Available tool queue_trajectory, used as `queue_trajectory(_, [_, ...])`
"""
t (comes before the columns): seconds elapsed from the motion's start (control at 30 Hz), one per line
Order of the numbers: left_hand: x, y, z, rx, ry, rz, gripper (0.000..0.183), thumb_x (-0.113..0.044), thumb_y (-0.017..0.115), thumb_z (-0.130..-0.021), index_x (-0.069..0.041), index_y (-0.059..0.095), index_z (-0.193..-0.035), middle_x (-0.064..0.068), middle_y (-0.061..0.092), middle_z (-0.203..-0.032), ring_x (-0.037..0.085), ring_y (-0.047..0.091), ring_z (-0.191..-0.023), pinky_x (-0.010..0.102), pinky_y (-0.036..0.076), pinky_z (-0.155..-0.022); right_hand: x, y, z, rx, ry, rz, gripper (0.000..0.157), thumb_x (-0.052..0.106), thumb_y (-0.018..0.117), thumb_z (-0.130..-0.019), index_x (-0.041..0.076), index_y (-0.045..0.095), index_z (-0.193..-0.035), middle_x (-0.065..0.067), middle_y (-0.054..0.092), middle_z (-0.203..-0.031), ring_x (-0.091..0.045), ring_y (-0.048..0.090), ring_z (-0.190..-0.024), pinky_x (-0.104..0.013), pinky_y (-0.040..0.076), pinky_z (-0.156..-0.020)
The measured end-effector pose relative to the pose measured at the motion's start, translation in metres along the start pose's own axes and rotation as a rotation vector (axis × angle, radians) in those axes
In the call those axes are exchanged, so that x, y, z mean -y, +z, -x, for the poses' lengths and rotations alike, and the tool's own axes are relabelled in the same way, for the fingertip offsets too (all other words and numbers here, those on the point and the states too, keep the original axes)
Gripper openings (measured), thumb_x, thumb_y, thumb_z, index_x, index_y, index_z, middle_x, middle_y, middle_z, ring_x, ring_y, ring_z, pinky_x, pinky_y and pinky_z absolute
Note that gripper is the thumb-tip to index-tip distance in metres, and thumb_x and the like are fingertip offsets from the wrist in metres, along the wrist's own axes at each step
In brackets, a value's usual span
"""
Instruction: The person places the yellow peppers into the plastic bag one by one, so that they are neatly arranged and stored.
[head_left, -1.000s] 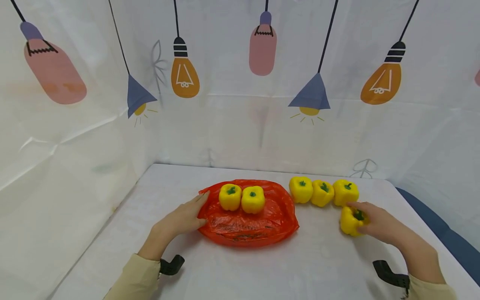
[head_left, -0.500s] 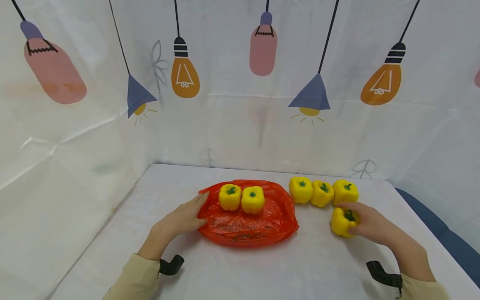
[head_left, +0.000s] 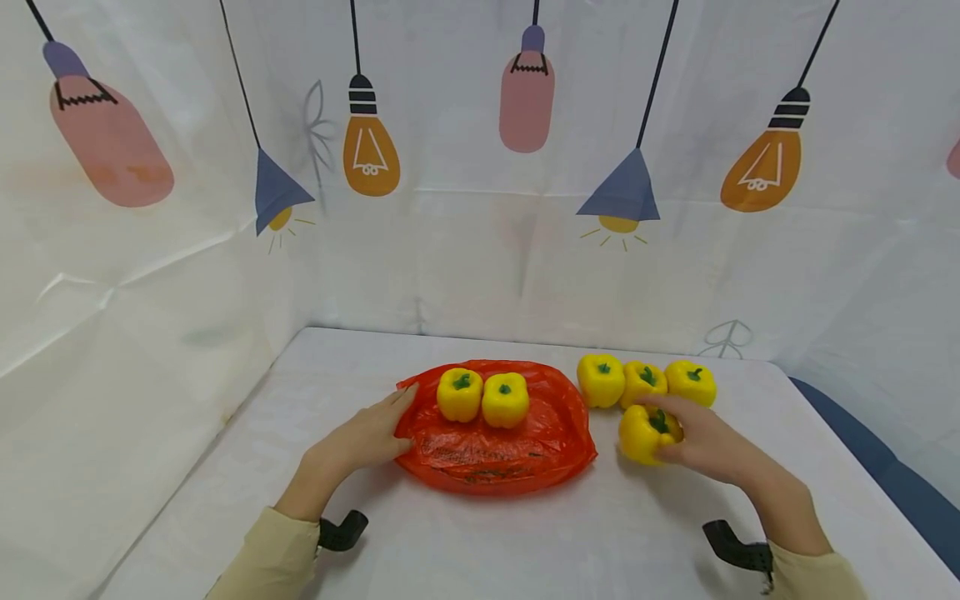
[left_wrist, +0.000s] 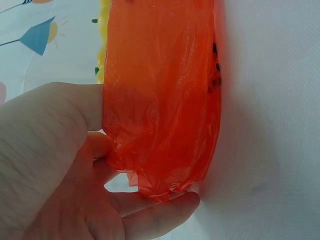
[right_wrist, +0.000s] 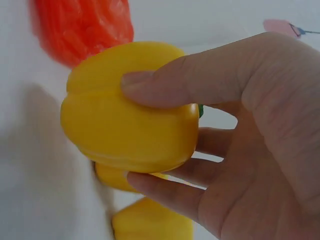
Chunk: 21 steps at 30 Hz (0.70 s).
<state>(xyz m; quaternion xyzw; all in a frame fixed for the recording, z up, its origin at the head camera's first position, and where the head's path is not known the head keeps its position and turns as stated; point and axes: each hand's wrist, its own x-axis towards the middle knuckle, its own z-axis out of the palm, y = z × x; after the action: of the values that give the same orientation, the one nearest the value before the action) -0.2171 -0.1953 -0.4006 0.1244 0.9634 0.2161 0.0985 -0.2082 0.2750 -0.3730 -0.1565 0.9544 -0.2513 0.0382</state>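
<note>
My right hand [head_left: 705, 437] grips a yellow bell pepper [head_left: 643, 435], its thumb [right_wrist: 160, 85] pressed along one side and the fingers round the other. The pepper's green stem [right_wrist: 201, 110] points toward the palm. A red plastic bag [head_left: 487, 462], spread into a low oval with printed dark marks, lies mid-table. Two yellow bell peppers [head_left: 506, 400] stand side by side on it, stems up. At the bag's left end my left hand [head_left: 367, 433] holds the edge; in the left wrist view the thumb side meets the upper edge and fingers [left_wrist: 160, 215] reach around the crumpled end.
Behind the right hand, three more yellow bell peppers [head_left: 601, 381] form a row at the back right of the white table [head_left: 525, 542]. A white sheet [head_left: 465, 267] printed with lamps stands behind the table. Something dark blue [head_left: 862, 433] shows past its right edge.
My right hand has moved left with the yellow bell pepper, from below the rightmost pepper of the row to in front of the middle one. The left hand and the bag stay put.
</note>
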Motion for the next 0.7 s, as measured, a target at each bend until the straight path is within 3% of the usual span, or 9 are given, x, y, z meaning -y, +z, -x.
queue_trajectory(0.53, [0.0, 0.001, 0.0, -0.001, -0.001, -0.01, 0.079, -0.025, 0.065, -0.092, -0.012, 0.024, -0.159, 0.012, 0.028, -0.164, 0.039, 0.034, -0.147, 0.062, 0.033, -0.116, 0.046, 0.002, -0.018, -0.092, -0.043, -0.054, 0.067, 0.019, 0.076, -0.08, 0.021, 0.051, -0.142, -0.011, 0.054, -0.137, -0.03, 0.053, -0.112, -0.052, 0.053, -0.092])
queue_trajectory(0.7, [0.002, 0.003, -0.003, -0.008, -0.004, -0.011, 0.08, -0.027, 0.066, -0.092, -0.012, 0.024, -0.159, 0.011, 0.029, -0.164, 0.038, 0.035, -0.147, 0.061, 0.034, -0.116, 0.057, 0.005, -0.025, -0.115, -0.062, -0.074, 0.067, 0.019, 0.075, -0.082, 0.023, 0.05, -0.144, -0.01, 0.053, -0.143, -0.032, 0.053, -0.12, -0.057, 0.051, -0.098])
